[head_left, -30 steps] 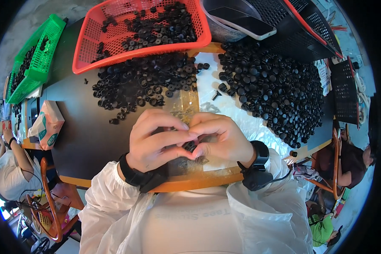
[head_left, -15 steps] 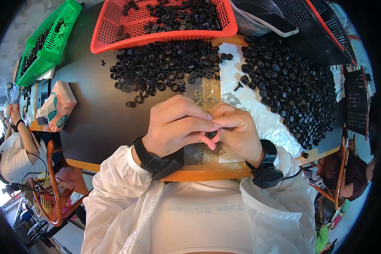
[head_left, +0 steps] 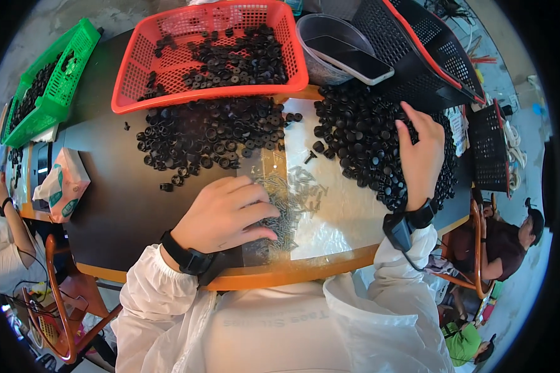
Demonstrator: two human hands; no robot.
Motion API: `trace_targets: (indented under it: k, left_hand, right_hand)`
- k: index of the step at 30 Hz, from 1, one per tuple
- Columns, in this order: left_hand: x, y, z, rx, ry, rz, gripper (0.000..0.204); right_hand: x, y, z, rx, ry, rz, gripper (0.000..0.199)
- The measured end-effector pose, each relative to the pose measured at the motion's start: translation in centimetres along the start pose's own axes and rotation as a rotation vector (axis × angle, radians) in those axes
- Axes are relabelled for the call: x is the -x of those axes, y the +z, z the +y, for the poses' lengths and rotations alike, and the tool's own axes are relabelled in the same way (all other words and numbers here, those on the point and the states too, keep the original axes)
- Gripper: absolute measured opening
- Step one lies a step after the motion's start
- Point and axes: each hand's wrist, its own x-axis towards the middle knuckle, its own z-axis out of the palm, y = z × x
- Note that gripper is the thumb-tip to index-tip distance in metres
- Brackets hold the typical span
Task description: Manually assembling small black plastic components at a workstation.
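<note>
My right hand [head_left: 422,152] is over the right part of a large heap of round black knob-like caps [head_left: 361,133], thumb and fingers apart, with nothing visible in it. My left hand [head_left: 227,214] hovers low over the table with its fingers loosely bent and parted, their tips at the edge of a scatter of small metal screws [head_left: 286,214]. Left of centre lies a second pile of black ring-shaped parts [head_left: 208,133]. One black piece with a stem [head_left: 310,156] lies alone on the clear plastic sheet [head_left: 336,214] between the piles.
A red basket [head_left: 211,99] of black parts stands behind the left pile. Beside it, a phone [head_left: 348,59] rests on a clear tub [head_left: 311,28]. Black baskets [head_left: 417,56] stand at the right, a green basket [head_left: 59,87] and a tissue pack [head_left: 68,186] at the left. People sit on both sides.
My hands were together around a small black part. They have parted: the right moved to the cap heap, the left lowered beside the screws. The black part no longer shows in either hand.
</note>
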Motion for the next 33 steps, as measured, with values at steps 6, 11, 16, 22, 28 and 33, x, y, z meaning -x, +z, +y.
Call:
trace_targets:
  k: [6, 11, 16, 22, 28, 33]
  left_hand:
    - [0.5, 0.3, -0.7, 0.063, -0.022, -0.072, 0.035]
    - [1.2, 0.4, -0.9, 0.049, -0.038, -0.091, 0.024]
    - [0.7, 0.8, -1.2, 0.015, -0.026, -0.044, 0.020]
    - [0.4, 0.8, -1.2, -0.046, -0.080, 0.046, 0.012]
    - [0.3, 0.9, -1.1, 0.002, -0.167, 0.168, 0.015]
    - [0.6, 1.1, -0.9, 0.147, -0.329, 0.252, 0.017]
  right_hand:
    - [-0.7, 0.0, -4.3, -0.275, -0.189, -0.048, 0.029]
    - [-0.3, 3.7, -9.5, -0.379, -0.426, -0.164, 0.023]
    - [-0.8, 6.8, -8.8, -0.319, -0.452, -0.204, 0.021]
    - [-0.2, 5.3, -8.7, -0.444, -0.318, -0.197, 0.019]
    - [2.3, 2.8, -9.4, -1.004, -0.113, -0.508, 0.032]
    - [4.2, 2.6, -10.6, -1.196, -0.048, -0.669, 0.032]
